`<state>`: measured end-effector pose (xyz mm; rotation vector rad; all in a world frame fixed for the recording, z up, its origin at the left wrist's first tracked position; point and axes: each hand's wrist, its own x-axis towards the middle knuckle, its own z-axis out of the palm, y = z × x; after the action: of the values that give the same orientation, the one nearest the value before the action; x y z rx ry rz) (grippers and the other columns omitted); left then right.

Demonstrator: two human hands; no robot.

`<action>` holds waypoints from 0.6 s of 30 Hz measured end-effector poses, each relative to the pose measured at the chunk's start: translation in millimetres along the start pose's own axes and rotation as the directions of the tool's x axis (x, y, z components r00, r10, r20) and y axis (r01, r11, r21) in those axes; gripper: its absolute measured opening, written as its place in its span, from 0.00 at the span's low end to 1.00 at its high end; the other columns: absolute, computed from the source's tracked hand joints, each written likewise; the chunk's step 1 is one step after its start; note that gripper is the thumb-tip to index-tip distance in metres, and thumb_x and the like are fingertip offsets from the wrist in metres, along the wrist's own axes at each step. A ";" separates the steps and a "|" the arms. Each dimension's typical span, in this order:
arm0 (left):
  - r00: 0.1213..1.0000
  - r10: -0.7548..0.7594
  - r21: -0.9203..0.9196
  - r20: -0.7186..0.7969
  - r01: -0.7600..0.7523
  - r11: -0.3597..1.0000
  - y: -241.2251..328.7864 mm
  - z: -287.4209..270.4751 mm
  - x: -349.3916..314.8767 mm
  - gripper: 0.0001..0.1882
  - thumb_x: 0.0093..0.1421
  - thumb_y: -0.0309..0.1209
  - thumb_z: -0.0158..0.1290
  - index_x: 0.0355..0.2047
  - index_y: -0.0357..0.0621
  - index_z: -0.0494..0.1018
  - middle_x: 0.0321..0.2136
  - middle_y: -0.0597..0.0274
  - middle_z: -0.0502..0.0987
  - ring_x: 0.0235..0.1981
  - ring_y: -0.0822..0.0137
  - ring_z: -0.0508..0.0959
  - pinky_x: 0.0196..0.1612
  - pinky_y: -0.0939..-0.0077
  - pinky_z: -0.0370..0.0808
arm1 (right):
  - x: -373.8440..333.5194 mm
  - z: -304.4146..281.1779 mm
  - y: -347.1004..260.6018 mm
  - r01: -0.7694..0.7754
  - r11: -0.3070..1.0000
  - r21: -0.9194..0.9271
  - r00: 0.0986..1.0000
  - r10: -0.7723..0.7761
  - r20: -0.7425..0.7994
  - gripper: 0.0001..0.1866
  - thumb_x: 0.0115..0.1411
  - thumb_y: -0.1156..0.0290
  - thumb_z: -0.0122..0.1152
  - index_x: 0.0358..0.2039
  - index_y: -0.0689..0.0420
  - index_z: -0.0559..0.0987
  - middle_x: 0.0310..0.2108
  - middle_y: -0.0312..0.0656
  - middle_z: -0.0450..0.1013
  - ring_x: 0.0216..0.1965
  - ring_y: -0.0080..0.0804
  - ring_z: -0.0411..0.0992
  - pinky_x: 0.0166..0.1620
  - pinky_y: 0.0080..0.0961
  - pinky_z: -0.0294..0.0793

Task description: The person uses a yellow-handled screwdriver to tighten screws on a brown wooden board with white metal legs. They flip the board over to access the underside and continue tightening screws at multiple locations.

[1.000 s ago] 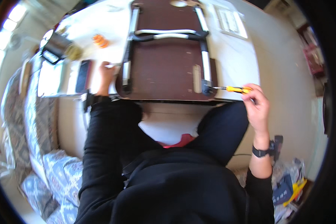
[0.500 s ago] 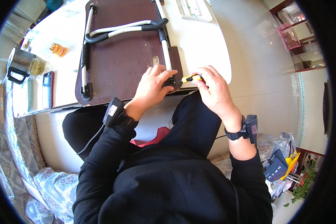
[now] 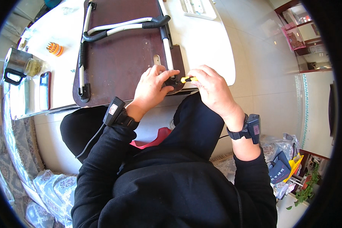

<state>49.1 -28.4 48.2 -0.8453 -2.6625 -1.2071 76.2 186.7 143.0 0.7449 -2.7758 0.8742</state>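
A dark brown folding lap table (image 3: 121, 60) lies underside up, its white tubular legs (image 3: 114, 29) with black sleeves folded flat. At its near right corner, my left hand (image 3: 150, 86) has thumb and index finger closed around a black leg bracket (image 3: 173, 82). The index fingertip touches the leg tube beside it. My right hand (image 3: 212, 89) grips a yellow-and-black screwdriver (image 3: 187, 79) near its back end, held low and pointing left. Its tip is at the bracket; whether it sits in a screw is too small to tell.
On the white tabletop (image 3: 209, 49) stand an orange bit holder (image 3: 54, 49), a phone (image 3: 45, 91), a glass jar (image 3: 32, 67) and a metal pot (image 3: 17, 62). A white tray (image 3: 197, 12) lies at the far right. Bags (image 3: 281, 167) stand at the lower right.
My right hand has moved left with the screwdriver, bringing it closer to the bracket. My left hand stays on the corner. The whole view has shifted slightly.
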 end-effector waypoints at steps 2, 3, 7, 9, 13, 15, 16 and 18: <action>1.000 0.005 -0.008 -0.005 -0.005 1.000 -0.3 0.3 -0.3 0.31 0.48 0.28 0.69 0.55 0.57 0.77 0.43 0.58 0.72 0.47 0.54 0.74 0.53 0.62 0.72 | 4.5 -2.8 0.2 0.078 0.997 -0.017 0.996 -0.077 0.054 0.11 0.59 0.82 0.56 0.43 0.59 0.76 0.39 0.45 0.74 0.42 0.47 0.75 0.45 0.37 0.77; 1.000 0.009 -0.017 -0.011 -0.009 1.000 -0.4 0.5 -0.4 0.31 0.48 0.28 0.69 0.54 0.57 0.77 0.43 0.57 0.72 0.47 0.54 0.74 0.53 0.62 0.72 | 7.8 -4.7 0.7 0.122 0.992 -0.032 0.988 -0.119 0.094 0.11 0.59 0.82 0.56 0.43 0.59 0.76 0.39 0.45 0.74 0.42 0.47 0.75 0.46 0.37 0.77; 1.000 0.006 -0.004 -0.019 -0.006 1.000 -1.0 0.7 -0.5 0.29 0.48 0.28 0.70 0.52 0.54 0.77 0.43 0.57 0.72 0.47 0.53 0.74 0.52 0.62 0.72 | 26.4 -10.7 3.8 0.224 0.973 -0.051 0.948 -0.206 0.241 0.11 0.59 0.81 0.57 0.43 0.60 0.77 0.39 0.48 0.75 0.42 0.49 0.75 0.47 0.39 0.76; 1.000 -0.003 -0.013 -0.010 0.003 1.000 -1.4 0.7 0.2 0.27 0.48 0.29 0.70 0.51 0.51 0.77 0.43 0.57 0.72 0.47 0.53 0.74 0.52 0.61 0.72 | 37.1 -11.4 4.1 0.153 0.986 -0.070 0.950 -0.127 0.286 0.09 0.60 0.79 0.57 0.41 0.61 0.76 0.37 0.49 0.75 0.41 0.49 0.75 0.45 0.39 0.76; 1.000 -0.010 -0.018 0.003 0.010 1.000 -1.3 0.2 0.4 0.26 0.47 0.28 0.69 0.48 0.47 0.77 0.44 0.56 0.73 0.47 0.52 0.74 0.52 0.60 0.72 | 47.9 -7.4 -6.0 0.083 0.975 -0.208 0.922 0.004 0.387 0.05 0.61 0.75 0.58 0.37 0.61 0.75 0.35 0.51 0.75 0.41 0.49 0.76 0.43 0.39 0.76; 1.000 0.000 -0.009 -0.005 0.000 1.000 -1.6 0.2 0.2 0.25 0.47 0.29 0.69 0.47 0.45 0.77 0.44 0.56 0.73 0.47 0.52 0.74 0.52 0.60 0.72 | 49.6 -3.8 -12.7 0.066 0.965 -0.253 0.933 0.030 0.358 0.06 0.62 0.73 0.58 0.37 0.61 0.75 0.35 0.51 0.75 0.41 0.49 0.76 0.43 0.39 0.76; 1.000 -0.003 -0.005 -0.007 0.003 1.000 -1.8 0.3 0.0 0.25 0.47 0.29 0.69 0.47 0.44 0.77 0.44 0.56 0.73 0.47 0.52 0.74 0.52 0.60 0.72 | 50.1 -4.0 -14.2 0.052 0.961 -0.270 0.929 0.053 0.366 0.07 0.62 0.71 0.59 0.37 0.61 0.75 0.34 0.51 0.75 0.40 0.49 0.76 0.42 0.39 0.76; 1.000 -0.008 -0.001 -0.013 0.008 1.000 -2.4 0.6 -0.1 0.24 0.47 0.29 0.69 0.47 0.43 0.77 0.44 0.55 0.73 0.47 0.51 0.74 0.52 0.60 0.72 | 49.5 -3.6 -15.2 0.003 0.933 -0.359 0.900 0.153 0.407 0.07 0.63 0.70 0.59 0.37 0.60 0.75 0.33 0.50 0.74 0.40 0.48 0.76 0.43 0.39 0.76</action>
<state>48.0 -29.4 46.2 -0.8250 -2.6579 -1.2115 40.7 157.4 167.0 0.8502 -3.2330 0.2087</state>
